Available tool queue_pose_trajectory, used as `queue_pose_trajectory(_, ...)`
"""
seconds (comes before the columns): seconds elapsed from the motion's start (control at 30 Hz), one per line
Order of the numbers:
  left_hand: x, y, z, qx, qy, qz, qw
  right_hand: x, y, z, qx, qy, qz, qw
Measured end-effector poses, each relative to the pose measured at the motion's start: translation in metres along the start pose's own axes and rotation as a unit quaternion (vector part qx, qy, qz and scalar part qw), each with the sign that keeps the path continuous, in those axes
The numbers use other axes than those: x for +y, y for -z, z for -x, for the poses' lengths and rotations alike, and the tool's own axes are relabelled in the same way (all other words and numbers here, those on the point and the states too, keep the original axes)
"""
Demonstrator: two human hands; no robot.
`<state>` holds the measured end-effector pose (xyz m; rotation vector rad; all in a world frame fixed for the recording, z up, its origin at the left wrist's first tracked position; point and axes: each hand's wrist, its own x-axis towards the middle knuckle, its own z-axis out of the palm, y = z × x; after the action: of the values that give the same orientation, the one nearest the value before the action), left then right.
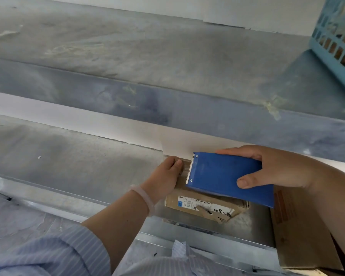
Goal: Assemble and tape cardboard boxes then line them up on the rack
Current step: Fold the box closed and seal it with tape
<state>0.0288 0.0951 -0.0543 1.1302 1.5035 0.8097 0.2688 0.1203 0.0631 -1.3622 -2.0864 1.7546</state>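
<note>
Two boxes are counted. The larger box (pixel 299 226) is seen nearest, just right of the small box (pixel 203 206). The small box is set by the rack shelf's (pixel 68 156) front edge, long axis left-right, with open shelf left of it. Its far-left corner is held by the left hand (pixel 163 176), fingers seemingly curled over. Above it, one tape dispenser (pixel 227 176) is gripped by the right hand (pixel 277 170), teeth pointed left. Far beyond, one basket (pixel 335 36) is seen.
</note>
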Motion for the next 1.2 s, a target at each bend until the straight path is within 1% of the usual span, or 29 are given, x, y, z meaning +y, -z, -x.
queue_pose_trajectory(0.1, -0.001, 0.005, -0.001, 0.013, -0.015, -0.021, 1.0, 0.01, 0.013, 0.015, 0.02, 0.009, 0.026, 0.999)
queue_pose_trajectory(0.2, -0.003, 0.014, -0.002, 0.013, -0.02, -0.012, 1.0, 0.028, 0.029, 0.034, 0.05, -0.001, -0.027, 0.998)
queue_pose_trajectory(0.3, -0.001, 0.011, -0.001, 0.001, -0.033, -0.035, 0.999, 0.036, 0.03, 0.043, 0.038, -0.023, -0.009, 0.999)
queue_pose_trajectory(0.37, 0.0, 0.008, -0.002, 0.01, -0.038, -0.052, 0.998, 0.038, 0.029, 0.044, 0.047, -0.025, 0.006, 0.999)
queue_pose_trajectory(0.57, 0.004, 0.032, 0.003, 0.04, -0.053, -0.062, 0.996, 0.039, 0.017, 0.033, 0.059, 0.008, 0.029, 0.998)
queue_pose_trajectory(0.67, 0.0, 0.048, 0.005, 0.043, -0.041, -0.074, 0.995, 0.037, 0.009, 0.021, 0.058, 0.025, 0.042, 0.997)
queue_pose_trajectory(0.77, -0.003, 0.051, 0.006, 0.039, -0.019, -0.042, 0.998, 0.035, 0.007, 0.015, 0.055, 0.028, 0.056, 0.997)
queue_pose_trajectory(0.83, -0.004, 0.051, 0.005, 0.043, -0.041, -0.069, 0.996, 0.035, 0.007, 0.014, 0.056, 0.027, 0.064, 0.996)
queue_pose_trajectory(0.87, -0.005, 0.052, 0.004, 0.047, -0.075, -0.113, 0.99, 0.036, 0.008, 0.015, 0.055, 0.027, 0.064, 0.996)
queue_pose_trajectory(0.9, -0.006, 0.055, 0.004, 0.051, -0.122, -0.175, 0.976, 0.036, 0.008, 0.015, 0.054, 0.028, 0.065, 0.996)
queue_pose_trajectory(0.93, -0.005, 0.059, 0.005, 0.044, -0.177, -0.24, 0.953, 0.036, 0.008, 0.015, 0.051, 0.029, 0.067, 0.996)
queue_pose_trajectory(1.0, 0.0, 0.062, 0.007, -0.011, -0.273, -0.351, 0.896, 0.035, 0.007, 0.014, 0.048, 0.03, 0.067, 0.996)
queue_pose_trajectory(1.07, 0.004, 0.059, 0.007, -0.066, -0.301, -0.438, 0.844, 0.034, 0.007, 0.012, 0.046, 0.03, 0.067, 0.996)
queue_pose_trajectory(1.1, 0.003, 0.057, 0.006, -0.073, -0.301, -0.456, 0.834, 0.034, 0.008, 0.012, 0.045, 0.03, 0.068, 0.996)
queue_pose_trajectory(1.13, 0.001, 0.055, 0.006, -0.068, -0.303, -0.453, 0.836, 0.034, 0.008, 0.012, 0.045, 0.031, 0.067, 0.996)
queue_pose_trajectory(1.2, -0.002, 0.055, 0.008, -0.052, -0.31, -0.424, 0.849, 0.036, 0.011, 0.013, 0.046, 0.029, 0.057, 0.997)
